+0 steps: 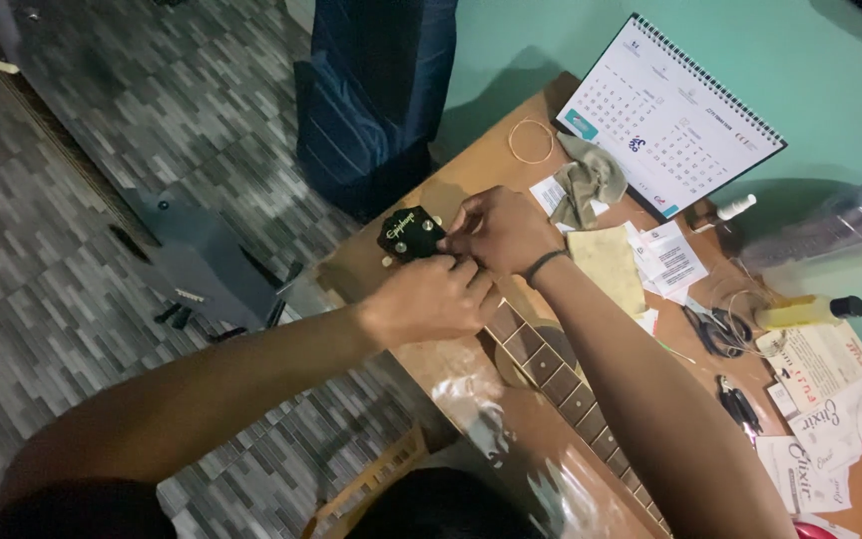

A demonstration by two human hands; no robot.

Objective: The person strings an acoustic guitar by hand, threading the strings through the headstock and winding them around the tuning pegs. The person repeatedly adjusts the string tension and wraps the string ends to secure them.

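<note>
A guitar lies on a brown table (pixel 471 170), its black headstock (pixel 408 235) at the table's left edge and its fretted neck (pixel 561 384) running down to the right. My left hand (pixel 429 299) rests closed over the lower part of the headstock. My right hand (pixel 496 232), with a dark band on the wrist, pinches at the headstock's right side beside a tuner. What the fingers hold is too small to tell.
On the table: a desk calendar (pixel 665 120), a coiled string (pixel 531 141), a grey cloth (pixel 588 182), a tan cloth (pixel 608 265), paper packets (pixel 820 419), pliers (pixel 715 329), cutters (pixel 738 404), a yellow bottle (pixel 805 311). A dark bag (pixel 376 95) and black box (pixel 202 265) stand on the floor.
</note>
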